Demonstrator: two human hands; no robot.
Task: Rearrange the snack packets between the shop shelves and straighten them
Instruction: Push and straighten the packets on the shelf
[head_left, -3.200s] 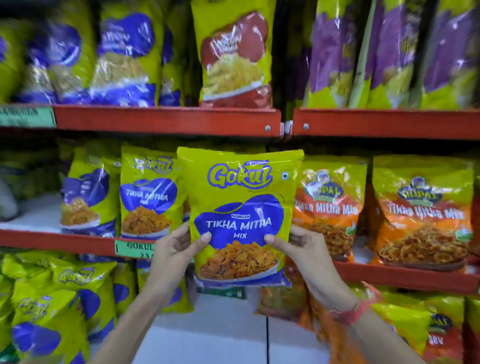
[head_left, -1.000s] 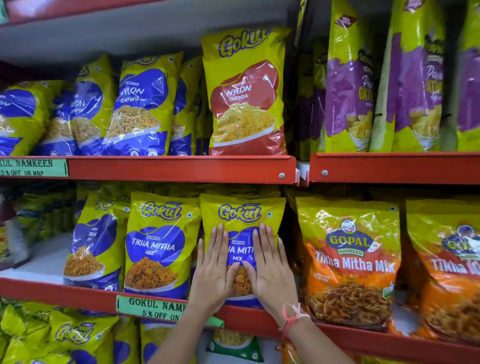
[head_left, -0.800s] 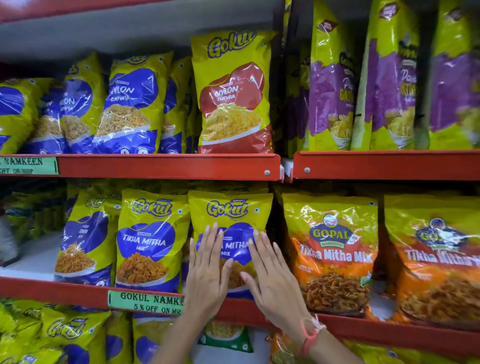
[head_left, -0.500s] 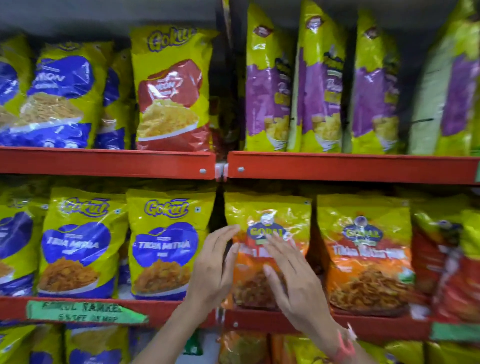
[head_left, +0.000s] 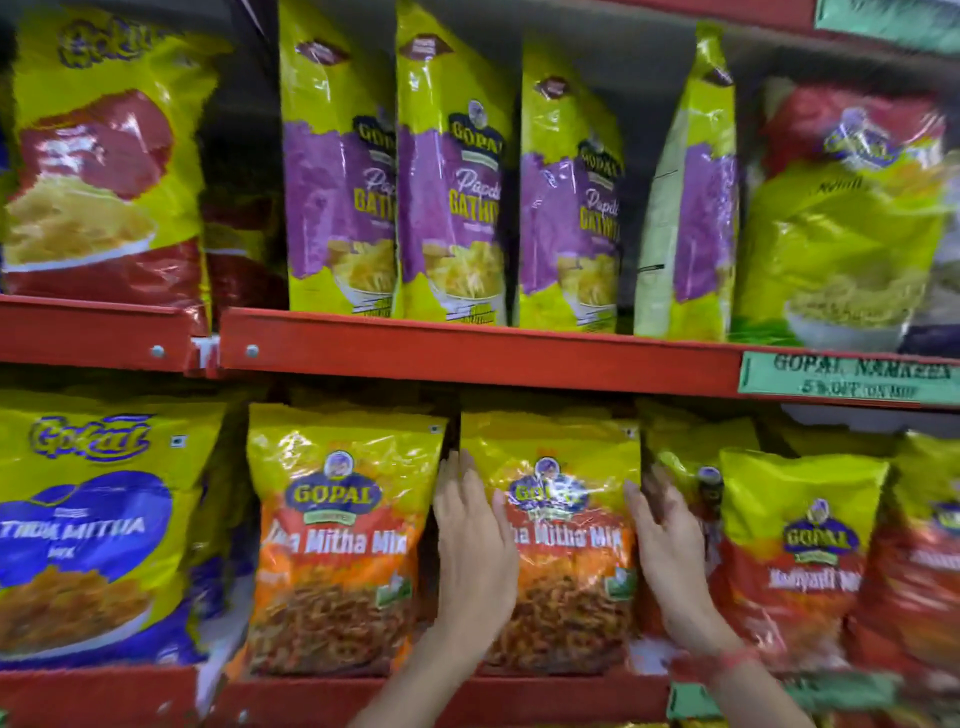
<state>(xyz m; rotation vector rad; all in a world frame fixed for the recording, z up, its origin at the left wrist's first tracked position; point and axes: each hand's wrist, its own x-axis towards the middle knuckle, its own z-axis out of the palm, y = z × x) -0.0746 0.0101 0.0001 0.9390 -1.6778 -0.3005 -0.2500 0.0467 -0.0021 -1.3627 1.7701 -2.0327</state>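
Shelving, as far as it shows: two red metal shelves (head_left: 467, 358), one above the other, both stocked along the full width in view; the lower shelf (head_left: 467, 696) carries the packet in hand.
Upper row: tall purple-and-yellow Gopal foil packets (head_left: 452, 208) stand upright but turned at slightly different angles, and the rightmost one (head_left: 691, 208) shows its side seam to the front; judged not yet straightened.
Lower row, left part: a blue-and-yellow Gokul Tikha Mitha foil packet (head_left: 93, 530) and an orange-and-yellow Gopal Mitha Mix foil packet (head_left: 337, 540) stand upright, face forward, side by side; judged done.
Lower row, right part: red-and-yellow Gopal foil packets (head_left: 800, 551) overlap and lean; judged left to do.
Packet under attention: a second orange-and-yellow Gopal Mitha Mix packet (head_left: 561, 545), glossy and crinkled, upright on the lower shelf between its twin and the red ones, label to the front, top edge roughly level with its neighbour.
Left hand (head_left: 475, 561): spread flat against that packet's left edge, pressing, not closed round it.
Right hand (head_left: 670, 556): spread along the packet's right edge, fingers behind it; no clenched hold.
Progress, as a judgement: middle of the work.
Image note: motion blur; small print unreadable.
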